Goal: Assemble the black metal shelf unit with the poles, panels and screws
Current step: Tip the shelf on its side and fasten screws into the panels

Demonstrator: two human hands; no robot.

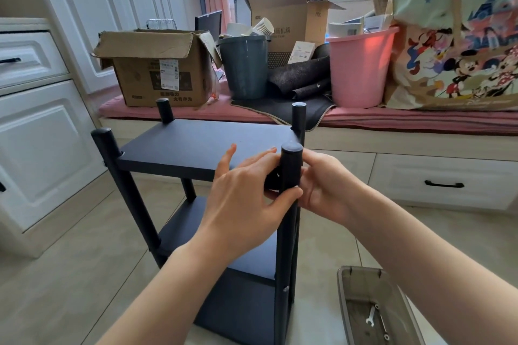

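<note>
Step in hand: fixing the top panel [201, 145] to the near right pole [290, 173]; the shelf unit stands on the floor with three panels already on four poles.
Left hand [246, 190]: fingers lie fairly straight across the panel's corner, thumb hooked round the front of the pole, a grip that steadies rather than clamps.
Right hand [322, 185]: behind the pole, fingers curled at the joint; probably pinching a screw, but the pole hides it, so I cannot tell what the grip holds.
Next move: judged, seat the screw and turn it tight, keeping the panel level.
Tray [347, 277]: on the floor at lower right, holding a small wrench [372, 315], well apart from both hands.
</note>
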